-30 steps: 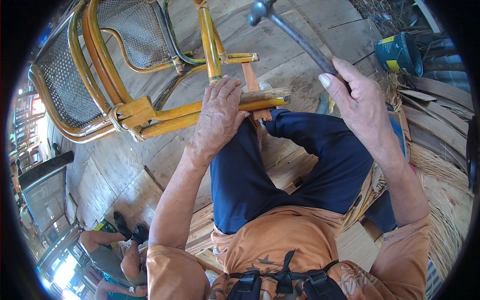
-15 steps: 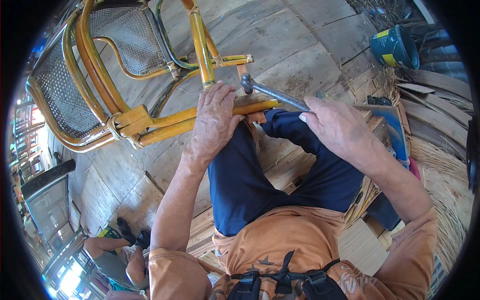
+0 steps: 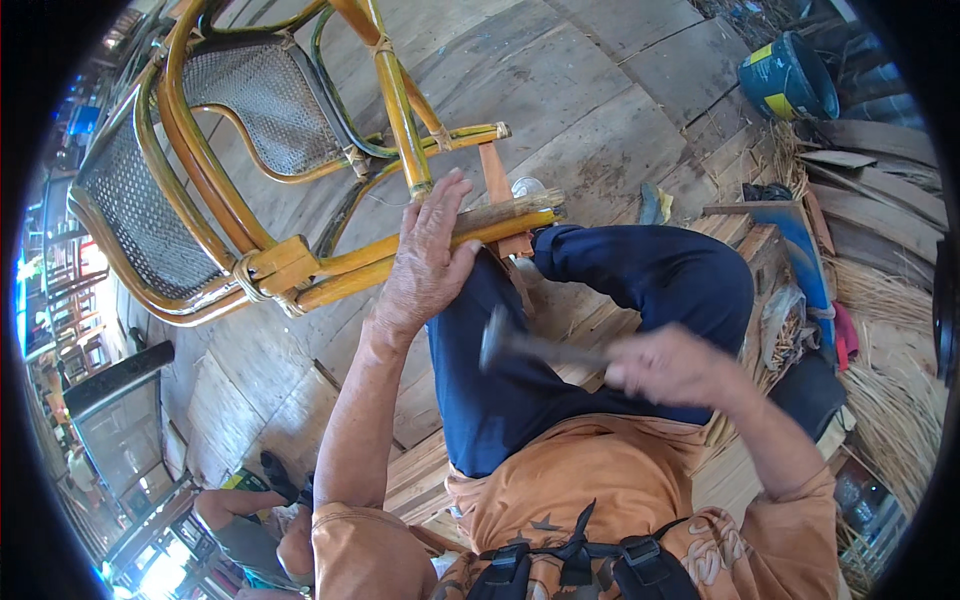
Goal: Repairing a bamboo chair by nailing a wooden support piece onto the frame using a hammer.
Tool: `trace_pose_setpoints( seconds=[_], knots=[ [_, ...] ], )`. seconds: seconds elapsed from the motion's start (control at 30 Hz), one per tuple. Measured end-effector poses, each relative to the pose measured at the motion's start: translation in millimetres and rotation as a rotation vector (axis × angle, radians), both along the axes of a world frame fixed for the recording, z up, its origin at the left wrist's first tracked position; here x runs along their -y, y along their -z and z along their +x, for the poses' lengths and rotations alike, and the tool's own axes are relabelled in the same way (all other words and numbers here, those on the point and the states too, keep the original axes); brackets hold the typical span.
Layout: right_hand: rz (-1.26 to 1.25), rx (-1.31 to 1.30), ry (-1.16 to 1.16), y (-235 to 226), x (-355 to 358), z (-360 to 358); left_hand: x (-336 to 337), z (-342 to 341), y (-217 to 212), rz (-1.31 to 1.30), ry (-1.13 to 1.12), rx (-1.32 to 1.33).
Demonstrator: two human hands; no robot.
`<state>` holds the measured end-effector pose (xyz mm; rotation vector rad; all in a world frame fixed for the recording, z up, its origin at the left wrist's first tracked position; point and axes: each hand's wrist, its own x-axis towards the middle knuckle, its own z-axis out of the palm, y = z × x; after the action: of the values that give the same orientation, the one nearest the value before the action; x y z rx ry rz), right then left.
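A glossy yellow-brown rattan chair (image 3: 350, 268) with woven cane panels lies tipped across the left and middle of the view. One of its poles extends over my left thigh. My left hand (image 3: 425, 255) rests on this pole, fingers stretched out and thumb apart, just below the joint of an upright pole (image 3: 402, 125). A hammer (image 3: 555, 350), blurred by motion, is gripped in my right hand (image 3: 670, 370). Its head hovers above my left thigh, apart from the chair. Beside the pole's end, a reddish wooden strip (image 3: 496, 180) passes beneath the frame.
A dark green bucket (image 3: 788, 80) lies tilted at the far right. Near my right knee are a blue-sided box (image 3: 800, 250) and a clear plastic bag (image 3: 785, 325) of small pieces. Rattan strips (image 3: 900, 400) cover the right side. Another person's legs (image 3: 245, 515) show at lower left.
My right hand has pulled the hammer down toward my body, away from the chair pole. My left hand stays on the pole, its fingers now straighter.
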<state>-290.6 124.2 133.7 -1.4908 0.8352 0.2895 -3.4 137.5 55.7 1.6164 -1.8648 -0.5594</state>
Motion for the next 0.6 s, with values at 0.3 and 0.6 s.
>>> trace_pose_setpoints(
  seconds=[0.3, 0.6],
  knots=[
    [0.036, 0.034, -0.412, 51.8, -87.9, 25.6, 2.5, -0.3, 4.1, 0.051, 0.101, 0.08],
    [-0.422, -0.024, -0.045, 44.0, -90.1, -6.9, 7.5, -21.1, -4.7, 0.066, 0.135, 0.283]
  ],
)
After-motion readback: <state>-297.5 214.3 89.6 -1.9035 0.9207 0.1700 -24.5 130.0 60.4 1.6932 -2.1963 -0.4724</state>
